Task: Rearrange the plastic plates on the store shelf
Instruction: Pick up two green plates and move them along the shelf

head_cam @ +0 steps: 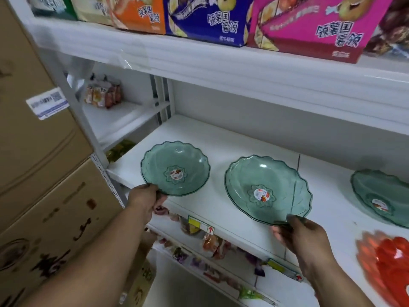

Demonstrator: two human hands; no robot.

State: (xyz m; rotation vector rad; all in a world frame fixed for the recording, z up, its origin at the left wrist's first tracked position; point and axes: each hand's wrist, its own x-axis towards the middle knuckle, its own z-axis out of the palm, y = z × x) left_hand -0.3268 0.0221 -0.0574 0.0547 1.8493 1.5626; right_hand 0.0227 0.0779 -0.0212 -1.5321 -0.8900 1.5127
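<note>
Two clear green scalloped plastic plates rest on the white store shelf [221, 138], each with a sticker in its centre. My left hand [147, 199] pinches the near rim of the left green plate [174, 168]. My right hand [301, 233] grips the near rim of the middle green plate [267, 189], which tilts slightly toward me. A third green plate [380, 196] lies at the right edge, partly cut off. A red plate [385, 260] sits at the shelf's front right, blurred.
Coloured snack boxes [221, 18] stand on the shelf above. Stacked cardboard boxes [39, 151] rise on the left. Snack packets [103, 94] sit in the neighbouring bay, and more packets [210, 242] fill the shelf below. Price tags [200, 224] line the shelf's front edge.
</note>
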